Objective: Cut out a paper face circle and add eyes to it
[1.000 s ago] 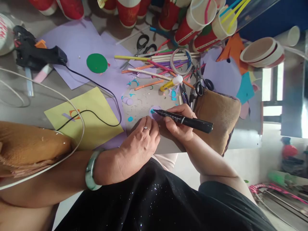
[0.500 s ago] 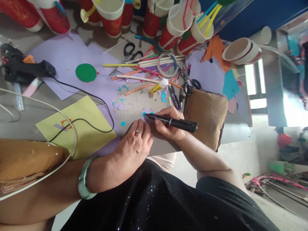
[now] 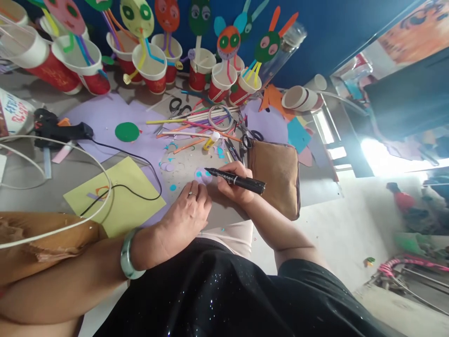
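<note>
My right hand (image 3: pixel 235 183) grips a black marker pen (image 3: pixel 242 180), its tip over a small purple paper piece (image 3: pixel 202 179) that bears two blue dots. My left hand (image 3: pixel 185 206), with a ring on one finger, has its bent fingers pressed together on the near edge of that piece, pinning it to the table. Just left of it lies a loose blue paper dot (image 3: pixel 173 187). Small purple circles (image 3: pixel 167 166) and blue scraps are scattered beyond the fingers. A yellow glue stick (image 3: pixel 211 141) lies farther back.
Red-and-white paper cups (image 3: pixel 151 70) with paper faces on bent straws line the back. A black glue gun (image 3: pixel 63 130) with a cord lies left, near a yellow sheet (image 3: pixel 117 199). Scissors (image 3: pixel 252 138), straws and a tape roll (image 3: pixel 220 118) lie behind; a brown cushion (image 3: pixel 273 180) is right.
The view has tilted up, bringing the paper faces on the cups into sight. The marker tip has lifted off a blue dot, and both dots now show. The left hand still presses the piece.
</note>
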